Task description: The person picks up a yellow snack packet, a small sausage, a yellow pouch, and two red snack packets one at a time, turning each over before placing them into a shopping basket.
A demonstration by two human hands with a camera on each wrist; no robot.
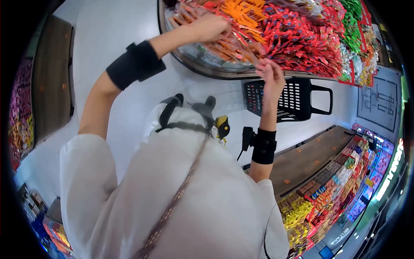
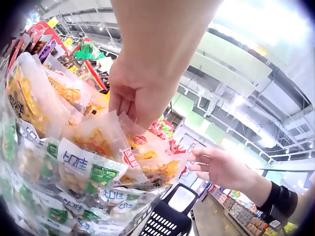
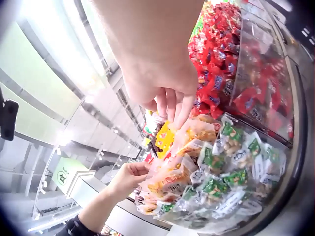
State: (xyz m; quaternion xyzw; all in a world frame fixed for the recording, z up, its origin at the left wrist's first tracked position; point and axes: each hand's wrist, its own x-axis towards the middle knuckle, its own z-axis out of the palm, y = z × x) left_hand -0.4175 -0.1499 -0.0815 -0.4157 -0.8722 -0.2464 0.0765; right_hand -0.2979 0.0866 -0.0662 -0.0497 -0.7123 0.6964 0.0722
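Note:
My left hand (image 1: pixel 211 28) reaches over the near corner of the candy bin, its fingers curled on the top edge of a clear snack packet (image 2: pixel 93 137) with orange-yellow filling. That pinch also shows on my left hand (image 3: pixel 129 178) in the right wrist view. My right hand (image 1: pixel 271 80) is farther along the bin's near edge. In the left wrist view, the fingers of my right hand (image 2: pixel 221 167) are nearly straight and spread beside the packets. In the right wrist view, the fingertips of my right hand (image 3: pixel 167 93) point down at the packets' upper edges.
Green-and-white nut packets (image 3: pixel 231 167) line the near corner behind a clear rim. Red-wrapped candies (image 1: pixel 297 41) and orange packs (image 1: pixel 243 15) fill neighbouring sections. A black shopping basket (image 1: pixel 295 101) stands on the floor below the bin. Another candy counter (image 1: pixel 310 159) stands at right.

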